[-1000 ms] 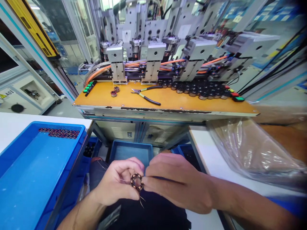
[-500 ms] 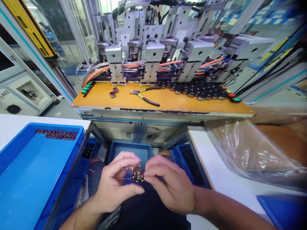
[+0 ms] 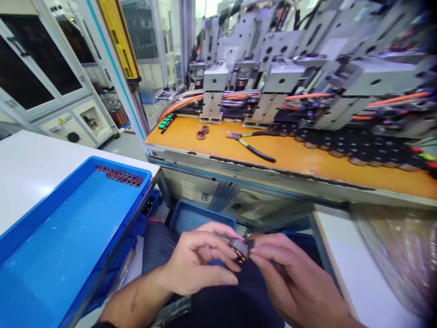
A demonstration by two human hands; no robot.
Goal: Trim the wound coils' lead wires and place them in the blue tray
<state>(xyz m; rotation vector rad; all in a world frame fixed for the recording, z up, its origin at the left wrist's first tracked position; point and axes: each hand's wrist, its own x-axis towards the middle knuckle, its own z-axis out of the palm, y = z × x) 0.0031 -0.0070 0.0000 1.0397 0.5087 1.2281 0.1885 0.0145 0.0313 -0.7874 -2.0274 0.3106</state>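
In front of my lap, a small motor stator [image 3: 239,249], a ring with copper windings and a grey outer wall, is tilted between my hands. My right hand [image 3: 290,269] pinches it at its right edge with thumb and fingertips. My left hand [image 3: 201,257] comes from the left, its index and middle fingertips at the stator's left side. The left thumb reaches out below, apart from the other fingers and from the stator. Whether the left fingertips press on the ring is hard to tell.
A blue tray [image 3: 78,228] with rows of stators [image 3: 121,176] stands on the left table. On the orange bench [image 3: 218,148] lie cutting pliers [image 3: 252,145], two loose stators [image 3: 201,133] and many black-topped parts [image 3: 355,143]. Machine fixtures rise behind. Clear plastic [image 3: 399,246] covers the right table.
My view has turned left, so the bench appears further right. The stator has turned from facing me to edge-on. The thin wire seen at my left fingers no longer shows.
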